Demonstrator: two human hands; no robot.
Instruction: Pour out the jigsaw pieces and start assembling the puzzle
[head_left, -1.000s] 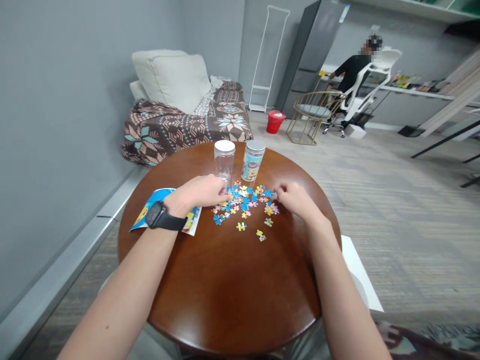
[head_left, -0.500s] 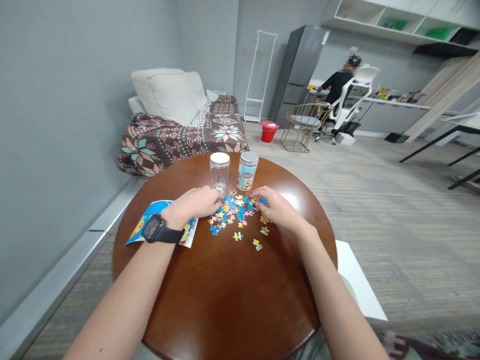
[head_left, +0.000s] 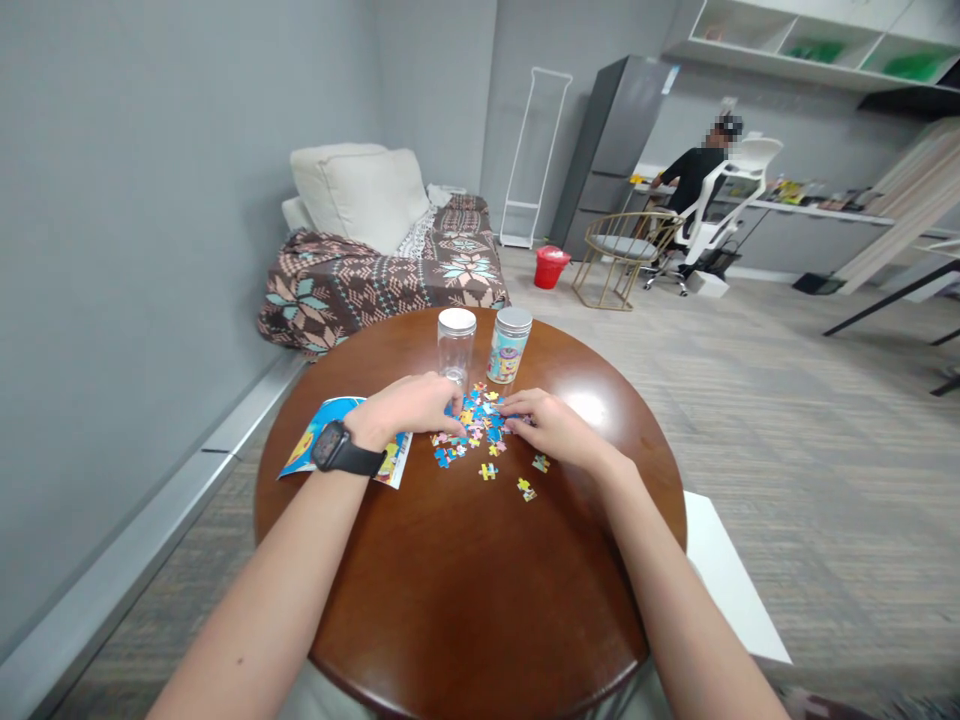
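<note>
A loose pile of jigsaw puzzle pieces (head_left: 481, 418) lies on the round brown table (head_left: 480, 590). My left hand (head_left: 426, 408), with a black watch (head_left: 341, 447) on its wrist, rests at the pile's left side, thumb and fingers apart. At the right side my right hand (head_left: 546, 425) touches the pieces with its fingers spread. Nothing shows held in either hand, though some fingertips are hidden. Closer to me lie single pieces, one yellow (head_left: 526, 489). Under my left wrist is a printed picture sheet (head_left: 307, 445), partly covered.
Behind the pile stand a clear lidded jar (head_left: 456, 345) and a jar with a cartoon label (head_left: 509, 345). Beyond the table are a covered sofa (head_left: 375, 270), a red bin (head_left: 551, 266) and a gold-framed chair (head_left: 622, 250). A person (head_left: 694, 175) is at the far counter.
The view has shifted, so everything sits slightly further right. My right hand has moved inward over the pieces on the right. My left thumb has come away from its fingers.
</note>
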